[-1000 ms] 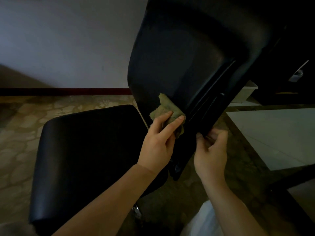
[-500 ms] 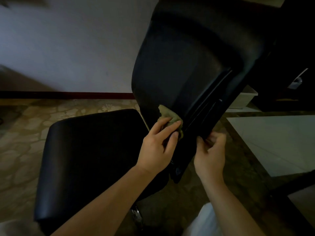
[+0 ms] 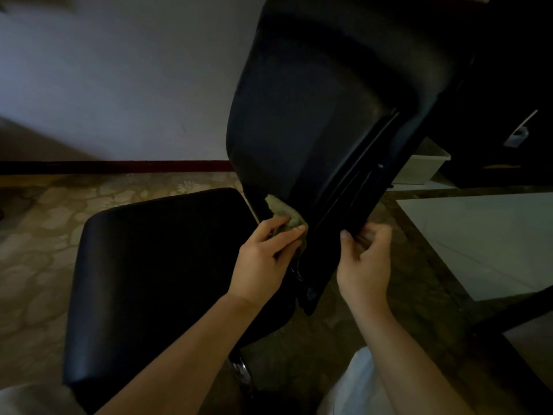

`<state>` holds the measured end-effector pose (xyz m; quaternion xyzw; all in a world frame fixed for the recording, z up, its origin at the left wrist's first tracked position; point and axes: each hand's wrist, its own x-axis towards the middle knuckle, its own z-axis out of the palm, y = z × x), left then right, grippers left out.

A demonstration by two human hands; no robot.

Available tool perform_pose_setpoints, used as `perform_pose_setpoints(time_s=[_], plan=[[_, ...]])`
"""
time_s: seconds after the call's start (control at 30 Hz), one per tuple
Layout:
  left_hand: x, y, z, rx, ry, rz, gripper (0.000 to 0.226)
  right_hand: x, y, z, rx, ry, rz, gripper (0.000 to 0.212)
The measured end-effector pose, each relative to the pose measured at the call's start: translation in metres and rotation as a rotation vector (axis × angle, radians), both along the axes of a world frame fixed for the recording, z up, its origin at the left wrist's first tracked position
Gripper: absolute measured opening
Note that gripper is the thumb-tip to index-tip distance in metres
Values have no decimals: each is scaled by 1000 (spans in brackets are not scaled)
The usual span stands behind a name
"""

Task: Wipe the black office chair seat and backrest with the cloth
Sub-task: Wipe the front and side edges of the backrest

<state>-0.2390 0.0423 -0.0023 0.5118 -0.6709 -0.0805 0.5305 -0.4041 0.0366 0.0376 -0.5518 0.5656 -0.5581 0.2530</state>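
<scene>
Since the earlier frames the left hand (image 3: pixel 263 259) and cloth (image 3: pixel 284 212) have slid lower down the backrest (image 3: pixel 314 100), toward its bottom edge; less cloth shows above the fingers now. The right hand (image 3: pixel 363 265) has barely shifted. Backrest is seen from its rear shell side, long axis running from lower centre up toward the upper right, tilted, with the grooved spine along its right side. Cloth is olive-green, bunched, pressed on the lower left of the shell just above the gap to the seat (image 3: pixel 155 271); its visible strip runs diagonally, upper left to lower right. Left hand is curled closed over the cloth, fingers pointing up-right, palm against the shell, forearm coming in from the bottom left. Right hand pinches the lower right edge of the backrest, thumb on the near face, fingers wrapped behind, wrist straight, forearm coming from the bottom right. Seat lies flat at left, over patterned floor (image 3: pixel 39 223). Dim lighting; white box (image 3: pixel 419 166) behind at right.
</scene>
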Motion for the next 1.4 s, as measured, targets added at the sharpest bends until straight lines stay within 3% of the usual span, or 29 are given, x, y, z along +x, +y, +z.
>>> perform_pose_setpoints(time_s=[0.13, 0.3, 0.47, 0.93, 1.4], plan=[[4, 4, 9, 46, 153, 13, 27, 0, 4, 0, -22, 17, -1, 26], [-7, -2, 44, -45, 104, -18, 30, 1, 13, -2, -37, 18, 5, 26], [-13, 9, 34, -78, 77, -30, 31, 5, 25, -6, -66, 42, -16, 26], [0, 38, -7, 164, 189, 27, 32, 5, 30, -7, -90, 106, -15, 23], [-14, 36, 22, 78, 283, 5, 36, 2, 48, -12, -65, -13, 57, 29]])
